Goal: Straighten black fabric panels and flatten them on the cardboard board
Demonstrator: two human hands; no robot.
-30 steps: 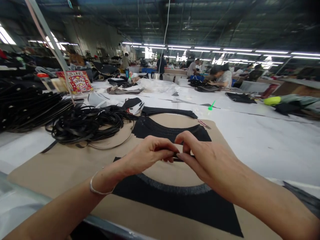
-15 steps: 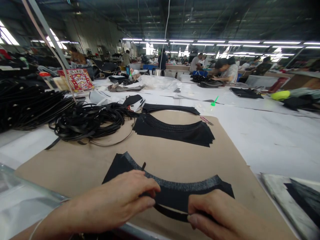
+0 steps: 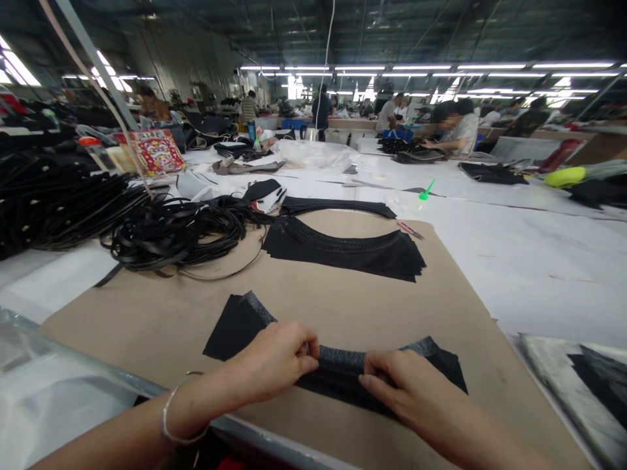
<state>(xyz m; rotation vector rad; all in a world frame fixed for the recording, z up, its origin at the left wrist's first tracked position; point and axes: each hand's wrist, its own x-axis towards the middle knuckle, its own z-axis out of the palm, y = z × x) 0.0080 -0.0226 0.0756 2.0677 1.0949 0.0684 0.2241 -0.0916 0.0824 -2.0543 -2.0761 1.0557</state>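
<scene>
Left hand (image 3: 277, 359) and right hand (image 3: 406, 382) over a curved black panel (image 3: 341, 360)
The panel lies near, long axis left-right, concave edge facing far. Fingers curl; what they pinch, I cannot tell. Far left, a red-lidded jar (image 3: 98, 155), contents unclear.

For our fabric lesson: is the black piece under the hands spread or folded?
Spread: the piece extends outward past the left hand and right hand.

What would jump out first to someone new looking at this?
Probably the left hand and right hand, side by side over a curved black piece with a speckled grey edge, near the front of the brown sheet. Next, the tangle of black strips toward the sheet's far left, and the bright green item on the white table beyond.
</scene>
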